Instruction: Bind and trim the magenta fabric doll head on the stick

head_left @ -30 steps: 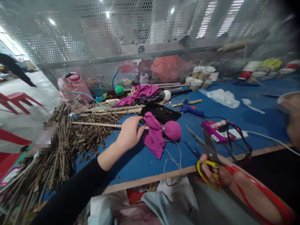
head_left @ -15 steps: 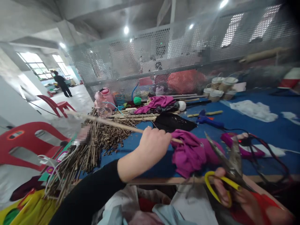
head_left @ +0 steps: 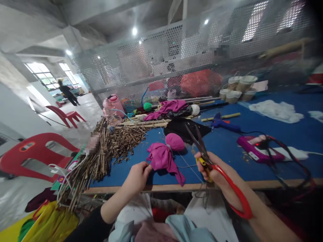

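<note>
Tabletop (head_left: 222, 144) blue | perforated screen (head_left: 151, 64) behind | red chair (head_left: 37, 164) | left hand (head_left: 136, 176) pinching magenta cloth (head_left: 161, 157) | right hand (head_left: 215, 168) gripping scissors (head_left: 202, 148)

Perforated metal screen (head_left: 141, 64) at 12 o'clock. Lit ceiling light (head_left: 134, 31), 11. Bright windows (head_left: 40, 74), 10. Far red chair (head_left: 66, 116), 9; near red chair (head_left: 32, 154), between 8 and 9. Shiny floor (head_left: 87, 102).

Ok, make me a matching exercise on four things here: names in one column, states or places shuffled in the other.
1. Scissors
2. Cloth bundle
3. Glue gun
4. Dry stalks

A. Magenta, by the left hand
B. Brown, at the table's left
C. In the right hand, blades parted
D. Blue, right of the black cloth

Pairs: 1-C, 2-A, 3-D, 4-B
</note>
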`<state>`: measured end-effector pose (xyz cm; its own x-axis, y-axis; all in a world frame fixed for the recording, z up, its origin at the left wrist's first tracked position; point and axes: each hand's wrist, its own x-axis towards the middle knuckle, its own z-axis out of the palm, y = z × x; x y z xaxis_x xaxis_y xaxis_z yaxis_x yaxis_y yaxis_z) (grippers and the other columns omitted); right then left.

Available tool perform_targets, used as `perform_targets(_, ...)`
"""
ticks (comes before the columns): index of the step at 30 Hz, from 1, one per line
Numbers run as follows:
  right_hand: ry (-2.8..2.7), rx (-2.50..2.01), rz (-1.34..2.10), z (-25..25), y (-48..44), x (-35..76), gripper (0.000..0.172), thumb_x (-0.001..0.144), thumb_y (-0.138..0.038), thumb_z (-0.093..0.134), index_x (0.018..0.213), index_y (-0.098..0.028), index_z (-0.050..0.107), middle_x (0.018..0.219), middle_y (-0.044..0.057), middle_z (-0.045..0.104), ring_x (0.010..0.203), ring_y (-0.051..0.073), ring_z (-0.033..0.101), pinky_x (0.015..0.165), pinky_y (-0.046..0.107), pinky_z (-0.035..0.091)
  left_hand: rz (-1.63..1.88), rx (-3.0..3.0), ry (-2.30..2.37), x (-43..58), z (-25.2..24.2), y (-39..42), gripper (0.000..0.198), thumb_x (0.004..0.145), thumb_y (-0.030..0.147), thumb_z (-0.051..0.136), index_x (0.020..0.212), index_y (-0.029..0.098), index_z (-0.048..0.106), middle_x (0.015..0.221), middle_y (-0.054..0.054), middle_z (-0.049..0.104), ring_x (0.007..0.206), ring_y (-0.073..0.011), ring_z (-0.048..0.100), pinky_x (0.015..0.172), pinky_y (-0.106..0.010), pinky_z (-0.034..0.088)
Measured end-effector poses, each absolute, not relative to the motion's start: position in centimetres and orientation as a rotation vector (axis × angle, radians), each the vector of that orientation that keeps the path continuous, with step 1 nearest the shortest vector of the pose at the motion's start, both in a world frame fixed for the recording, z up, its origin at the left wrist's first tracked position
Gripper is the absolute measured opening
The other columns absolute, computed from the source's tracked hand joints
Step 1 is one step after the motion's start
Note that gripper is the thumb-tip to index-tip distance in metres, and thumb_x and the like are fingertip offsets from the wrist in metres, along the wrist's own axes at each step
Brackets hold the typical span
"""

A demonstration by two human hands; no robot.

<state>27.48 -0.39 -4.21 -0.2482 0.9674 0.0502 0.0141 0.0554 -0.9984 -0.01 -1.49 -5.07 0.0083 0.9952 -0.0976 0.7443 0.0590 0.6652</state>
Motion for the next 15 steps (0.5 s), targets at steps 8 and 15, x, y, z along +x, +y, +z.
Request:
perform_targets(8,-1.642,-1.220,1.086,-2.5,2.4,25.1,0.046,0.076,-0.053,0.061,0.108,-0.021,0.052,0.078,0.001,0.057,0.067,0.015,0.053,0.064,0.026,0.045,0.620,1.455,1.721,-0.1,-4.6,-0.4,0.021,0.088,0.039,0.041,0.080,0.021,0.044,0.061,0.004,0.049,0.051,-0.0129,0.048,0.048,-0.023,0.039)
perform_targets(15,-1.611,-1.193,1.189,-1.5,3.6,24.0,0.046,0.080,-0.054,0.058,0.110,-0.020,0.051,0.082,0.003,0.057,0.068,0.014,0.052,0.062,0.025,0.045,0.456,2.349,2.069,0.3,-4.1,0.6,0.017,0.080,0.025,0.059,0.094,0.016,0.061,0.097,-0.012,0.060,0.091,-0.0272,0.055,0.081,-0.042,0.045)
